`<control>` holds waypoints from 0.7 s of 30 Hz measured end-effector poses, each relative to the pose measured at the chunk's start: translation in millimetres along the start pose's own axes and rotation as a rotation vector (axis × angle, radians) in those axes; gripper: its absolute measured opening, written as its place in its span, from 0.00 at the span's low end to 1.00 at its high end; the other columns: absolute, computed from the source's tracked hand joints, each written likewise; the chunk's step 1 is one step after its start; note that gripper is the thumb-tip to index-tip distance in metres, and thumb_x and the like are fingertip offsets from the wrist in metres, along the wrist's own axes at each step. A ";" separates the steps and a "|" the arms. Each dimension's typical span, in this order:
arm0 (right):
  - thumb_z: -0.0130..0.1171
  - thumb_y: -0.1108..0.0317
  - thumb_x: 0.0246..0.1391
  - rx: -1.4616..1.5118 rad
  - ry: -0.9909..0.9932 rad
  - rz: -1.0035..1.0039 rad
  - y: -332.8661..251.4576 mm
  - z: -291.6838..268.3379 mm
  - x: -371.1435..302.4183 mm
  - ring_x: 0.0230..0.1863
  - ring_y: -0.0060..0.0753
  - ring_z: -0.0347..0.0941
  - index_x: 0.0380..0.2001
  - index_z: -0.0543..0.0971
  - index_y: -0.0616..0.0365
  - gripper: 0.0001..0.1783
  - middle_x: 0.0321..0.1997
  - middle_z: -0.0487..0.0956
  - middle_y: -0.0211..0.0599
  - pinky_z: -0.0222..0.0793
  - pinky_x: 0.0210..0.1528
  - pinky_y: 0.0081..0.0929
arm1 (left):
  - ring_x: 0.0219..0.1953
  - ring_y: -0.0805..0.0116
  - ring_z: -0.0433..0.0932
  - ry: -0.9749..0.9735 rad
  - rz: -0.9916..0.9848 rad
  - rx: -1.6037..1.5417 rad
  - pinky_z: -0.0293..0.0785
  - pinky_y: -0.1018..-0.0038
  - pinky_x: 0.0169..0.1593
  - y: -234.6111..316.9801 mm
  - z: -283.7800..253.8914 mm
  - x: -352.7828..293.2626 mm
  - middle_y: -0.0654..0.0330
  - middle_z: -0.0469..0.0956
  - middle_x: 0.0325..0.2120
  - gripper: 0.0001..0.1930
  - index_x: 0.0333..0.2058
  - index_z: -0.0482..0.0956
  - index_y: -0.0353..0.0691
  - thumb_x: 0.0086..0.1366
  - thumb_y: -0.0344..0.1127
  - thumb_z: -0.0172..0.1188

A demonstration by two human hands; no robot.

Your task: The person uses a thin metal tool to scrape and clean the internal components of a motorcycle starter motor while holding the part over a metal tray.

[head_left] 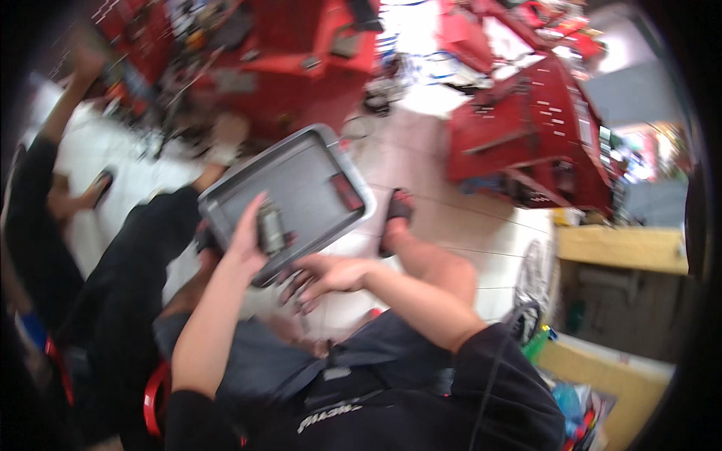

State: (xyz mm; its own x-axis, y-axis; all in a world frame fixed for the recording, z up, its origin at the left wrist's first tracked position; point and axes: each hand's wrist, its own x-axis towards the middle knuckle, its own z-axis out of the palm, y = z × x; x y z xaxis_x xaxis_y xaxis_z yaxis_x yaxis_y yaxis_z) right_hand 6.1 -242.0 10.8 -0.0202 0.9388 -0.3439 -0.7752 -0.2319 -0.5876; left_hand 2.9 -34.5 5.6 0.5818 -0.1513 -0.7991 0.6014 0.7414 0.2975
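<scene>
A grey rectangular tray (295, 161) with a raised rim sits tilted in front of my lap. My left hand (244, 237) reaches over its near left edge, closed along a short, ridged metal part (271, 227); blur hides the fingertips. Against the tray's right wall lies a dark red block-shaped piece (347, 192). Close to the tray's nearest corner, my right hand (329, 275) has its fingers spread and darkly smudged, with nothing visible in them. What bears the tray's weight is hidden.
Red metal cabinets (526, 139) stand ahead on the tiled floor (432, 161). On my left sits another person in black (128, 263), an arm's length away. A yellowish wooden bench (620, 248) is at the right, above colourful bagged items (575, 413).
</scene>
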 end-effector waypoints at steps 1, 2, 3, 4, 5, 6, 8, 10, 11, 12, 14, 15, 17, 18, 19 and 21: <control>0.63 0.76 0.56 0.012 -0.009 0.017 3.3 -0.5 6.7 0.50 0.42 0.80 0.65 0.61 0.62 0.35 0.54 0.78 0.53 0.80 0.50 0.34 | 0.31 0.59 0.78 -0.012 0.051 0.010 0.79 0.55 0.40 -0.2 -4.6 -2.6 0.62 0.76 0.28 0.22 0.33 0.77 0.47 0.62 0.61 0.61; 0.62 0.77 0.56 0.014 0.018 0.057 -1.1 2.3 8.7 0.46 0.42 0.82 0.64 0.63 0.61 0.34 0.49 0.80 0.52 0.81 0.48 0.34 | 0.31 0.61 0.77 -0.031 0.044 -0.015 0.79 0.56 0.40 -0.6 -10.5 -4.5 0.64 0.76 0.27 0.21 0.32 0.78 0.49 0.61 0.62 0.61; 0.63 0.77 0.55 -0.030 0.059 0.067 2.7 -0.2 12.0 0.42 0.40 0.83 0.63 0.66 0.61 0.32 0.43 0.82 0.48 0.82 0.43 0.34 | 0.30 0.63 0.77 -0.011 0.016 -0.026 0.78 0.57 0.39 -1.7 -9.6 -6.3 0.65 0.77 0.26 0.21 0.32 0.78 0.50 0.61 0.62 0.61; 0.66 0.76 0.54 -0.024 0.113 0.073 4.4 -3.2 13.1 0.37 0.37 0.83 0.62 0.66 0.63 0.33 0.37 0.82 0.44 0.83 0.39 0.33 | 0.31 0.63 0.77 0.025 0.017 -0.007 0.78 0.58 0.38 -0.8 -1.1 -8.2 0.65 0.76 0.26 0.23 0.31 0.77 0.50 0.61 0.64 0.60; 0.68 0.73 0.54 -0.072 0.161 0.072 1.8 -3.5 10.8 0.31 0.32 0.82 0.54 0.73 0.64 0.25 0.32 0.81 0.38 0.82 0.34 0.29 | 0.29 0.52 0.80 0.006 0.055 0.017 0.80 0.56 0.37 -3.5 -11.1 3.6 0.59 0.74 0.28 0.28 0.35 0.75 0.46 0.58 0.68 0.60; 0.68 0.72 0.54 -0.130 0.181 0.049 8.7 -11.7 8.4 0.30 0.31 0.82 0.50 0.74 0.64 0.22 0.32 0.81 0.37 0.81 0.33 0.28 | 0.29 0.52 0.80 -0.009 0.054 0.024 0.80 0.56 0.37 -8.1 -7.7 11.8 0.59 0.74 0.28 0.28 0.35 0.75 0.46 0.58 0.68 0.60; 0.69 0.71 0.54 -0.232 0.154 -0.027 8.4 -10.3 11.1 0.27 0.28 0.81 0.43 0.76 0.64 0.16 0.30 0.80 0.35 0.80 0.32 0.25 | 0.30 0.51 0.80 0.026 0.083 0.067 0.80 0.56 0.37 -5.6 -6.5 4.0 0.59 0.74 0.28 0.28 0.35 0.75 0.46 0.58 0.68 0.60; 0.69 0.69 0.55 -0.176 0.173 -0.039 10.3 -10.2 7.7 0.30 0.28 0.81 0.37 0.76 0.62 0.12 0.32 0.80 0.35 0.79 0.34 0.24 | 0.30 0.51 0.80 0.029 0.088 0.062 0.80 0.56 0.37 -4.0 -3.8 5.4 0.58 0.74 0.29 0.28 0.34 0.75 0.46 0.58 0.68 0.60; 0.68 0.69 0.56 -0.133 0.184 -0.046 15.0 -9.6 9.3 0.32 0.29 0.81 0.39 0.76 0.63 0.13 0.33 0.81 0.37 0.79 0.36 0.25 | 0.30 0.51 0.80 0.036 0.080 0.060 0.80 0.56 0.36 -4.4 -4.6 6.5 0.59 0.74 0.29 0.28 0.34 0.75 0.46 0.58 0.68 0.60; 0.67 0.69 0.56 -0.092 0.196 -0.052 16.6 -9.6 9.6 0.34 0.31 0.82 0.41 0.75 0.63 0.14 0.34 0.81 0.38 0.80 0.38 0.26 | 0.30 0.51 0.80 0.042 0.073 0.057 0.80 0.56 0.36 -4.5 -4.1 7.1 0.59 0.74 0.29 0.27 0.33 0.75 0.46 0.58 0.68 0.60; 0.63 0.70 0.59 0.018 0.117 -0.047 6.6 0.6 7.5 0.36 0.33 0.83 0.45 0.73 0.64 0.15 0.38 0.82 0.41 0.81 0.38 0.27 | 0.30 0.51 0.80 0.047 0.077 0.048 0.79 0.56 0.36 -1.9 -8.3 5.4 0.59 0.74 0.30 0.27 0.33 0.74 0.46 0.58 0.68 0.61; 0.62 0.71 0.60 0.071 0.080 -0.043 2.5 4.5 6.1 0.37 0.34 0.83 0.47 0.72 0.65 0.15 0.40 0.83 0.43 0.82 0.38 0.27 | 0.30 0.51 0.79 0.048 0.079 0.043 0.79 0.56 0.36 -1.2 -9.3 4.5 0.58 0.74 0.30 0.28 0.33 0.74 0.46 0.57 0.68 0.61; 0.60 0.73 0.60 0.104 0.049 -0.049 5.3 2.7 7.4 0.39 0.37 0.84 0.51 0.69 0.66 0.18 0.42 0.83 0.45 0.83 0.40 0.30 | 0.30 0.51 0.79 0.054 0.085 0.042 0.79 0.55 0.36 -0.6 -7.4 3.8 0.59 0.74 0.29 0.27 0.33 0.74 0.46 0.58 0.68 0.61; 0.59 0.74 0.60 0.121 0.034 -0.051 8.3 1.4 7.9 0.40 0.39 0.84 0.53 0.67 0.66 0.20 0.43 0.83 0.46 0.83 0.40 0.31 | 0.30 0.50 0.79 0.057 0.088 0.041 0.79 0.55 0.36 -1.6 -7.5 3.4 0.59 0.74 0.29 0.27 0.33 0.74 0.46 0.58 0.68 0.61; 0.62 0.73 0.59 0.095 0.047 -0.059 8.2 0.4 14.3 0.36 0.38 0.84 0.51 0.70 0.66 0.19 0.39 0.83 0.44 0.84 0.39 0.32 | 0.30 0.50 0.79 0.038 0.087 0.032 0.79 0.55 0.36 -0.7 -14.5 5.9 0.60 0.74 0.29 0.27 0.33 0.74 0.46 0.58 0.68 0.61; 0.64 0.72 0.57 0.011 0.064 -0.046 9.3 -6.6 17.6 0.35 0.35 0.84 0.52 0.71 0.66 0.21 0.36 0.82 0.42 0.83 0.41 0.34 | 0.30 0.50 0.79 -0.003 0.077 0.021 0.79 0.54 0.36 1.3 -27.8 16.4 0.60 0.74 0.28 0.27 0.32 0.74 0.46 0.58 0.67 0.61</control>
State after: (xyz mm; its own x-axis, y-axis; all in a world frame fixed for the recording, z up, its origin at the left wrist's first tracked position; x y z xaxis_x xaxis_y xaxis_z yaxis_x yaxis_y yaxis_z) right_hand 2.7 -229.4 -5.5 0.0557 0.9299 -0.3635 -0.7815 -0.1860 -0.5955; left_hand -2.0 -17.8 -21.6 0.6283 -0.0960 -0.7721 0.5661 0.7371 0.3690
